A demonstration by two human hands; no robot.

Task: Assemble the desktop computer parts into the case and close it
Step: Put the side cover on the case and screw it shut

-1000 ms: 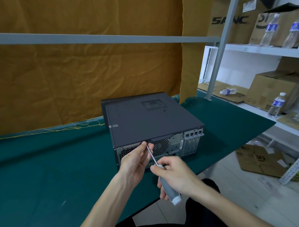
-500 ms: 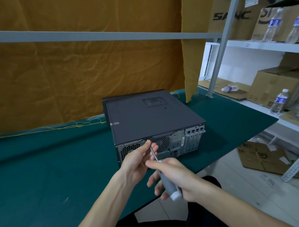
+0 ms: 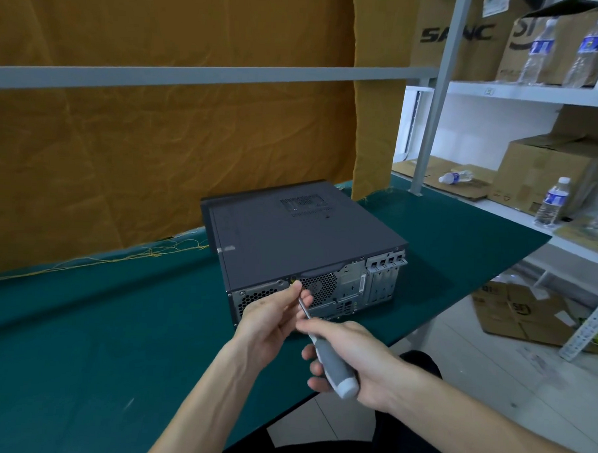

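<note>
The computer case (image 3: 290,239) lies flat on the green cloth-covered bench (image 3: 80,336), near its right end, with the lid on. Its long axis runs from far-left to near-right, and the rear panel faces the person. The top is a smooth dark grey sheet-metal panel with a small rectangular vent grille toward the far edge. The rear panel is bare silver metal: honeycomb perforation on the left, a round fan grille at centre, and four upright slot covers on the right.

The screwdriver (image 3: 323,344) slants from near-right up to far-left, its thin steel shaft pointing at the upper edge of the rear panel; the tip is hidden behind the fingers. Its handle is rounded, dark grey with a pale grey butt cap.

The right hand (image 3: 356,362) grips the handle, fingers curled round it. The left hand (image 3: 273,314) pinches the shaft close to the tip, its fingertips just at the rear panel.

Behind the bench hangs creased ochre fabric (image 3: 157,144).
</note>
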